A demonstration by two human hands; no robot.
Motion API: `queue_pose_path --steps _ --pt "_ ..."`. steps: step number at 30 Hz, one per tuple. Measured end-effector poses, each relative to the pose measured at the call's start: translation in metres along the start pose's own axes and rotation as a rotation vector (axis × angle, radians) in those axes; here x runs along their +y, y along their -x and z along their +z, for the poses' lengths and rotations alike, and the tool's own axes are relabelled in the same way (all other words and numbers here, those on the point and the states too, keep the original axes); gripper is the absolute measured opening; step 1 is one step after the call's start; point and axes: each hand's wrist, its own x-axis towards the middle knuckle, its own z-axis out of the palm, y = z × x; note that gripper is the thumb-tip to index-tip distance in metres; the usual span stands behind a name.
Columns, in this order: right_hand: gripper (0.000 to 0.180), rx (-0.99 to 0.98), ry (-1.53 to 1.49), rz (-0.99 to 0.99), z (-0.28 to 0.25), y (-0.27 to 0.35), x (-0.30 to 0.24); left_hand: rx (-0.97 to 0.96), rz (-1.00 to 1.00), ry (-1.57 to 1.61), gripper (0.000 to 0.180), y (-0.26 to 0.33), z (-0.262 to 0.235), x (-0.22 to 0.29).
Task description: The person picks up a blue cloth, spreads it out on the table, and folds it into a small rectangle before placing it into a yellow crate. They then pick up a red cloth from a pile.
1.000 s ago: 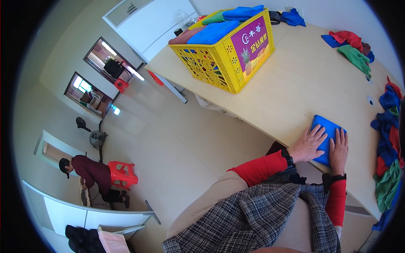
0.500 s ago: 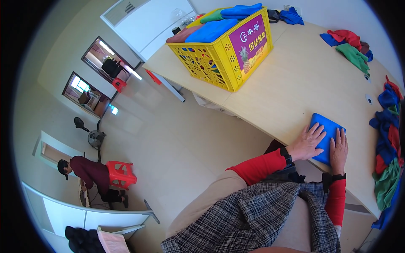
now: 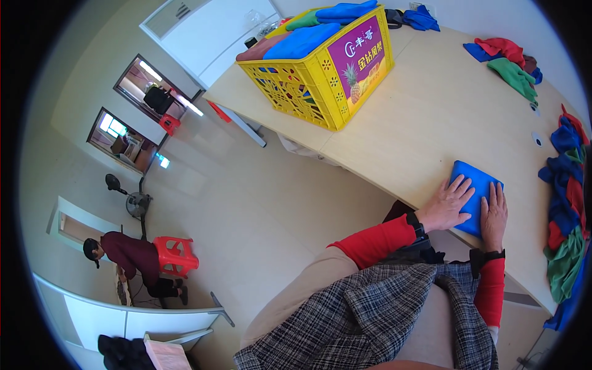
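A folded blue cloth (image 3: 467, 170) lies flat near the front edge of the wooden table (image 3: 394, 148). My left hand (image 3: 449, 205) rests on its left side, palm down and fingers stretched out. On the cloth's right side lies my right hand (image 3: 494, 217), also flat, its fingers pointing away from me. Neither hand grips anything; both touch the top of the cloth. Part of the cloth is hidden under my palms and fingers.
A yellow plastic crate (image 3: 333, 92) of folded cloths stands farther back on the table. Loose cloths are heaped at the right edge (image 3: 564, 240) and back right (image 3: 515, 74). To the left, a person (image 3: 131, 254) bends beside a red stool (image 3: 177, 256); a fan (image 3: 137, 203) stands nearby.
The whole view has shifted slightly. Both hands stay flat on the folded blue cloth, with no clear movement over it.
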Motion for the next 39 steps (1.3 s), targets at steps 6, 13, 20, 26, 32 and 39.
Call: queue_pose_path --steps 6,13,20,26,32,39 --pt "0.053 0.006 0.001 0.001 0.0 0.0 0.0 0.004 0.0 0.003 0.075 0.0 -0.001 0.001" --pt "0.053 0.011 -0.012 0.005 -0.002 0.0 -0.002 0.068 0.022 0.006 0.074 0.0 0.004 -0.002" --pt "0.053 0.015 -0.006 0.008 -0.004 0.001 -0.002 0.028 0.008 0.019 0.074 0.0 0.0 0.001" --pt "0.053 0.026 -0.022 -0.005 -0.005 0.001 -0.004 0.02 -0.001 0.027 0.073 0.0 -0.004 0.002" --pt "0.052 0.033 -0.019 -0.003 -0.006 0.001 -0.005 0.006 0.003 0.025 0.074 0.0 -0.006 0.002" --pt "0.054 0.011 0.021 0.009 -0.01 0.001 -0.008 0.002 0.015 0.021 0.074 0.0 -0.005 0.002"
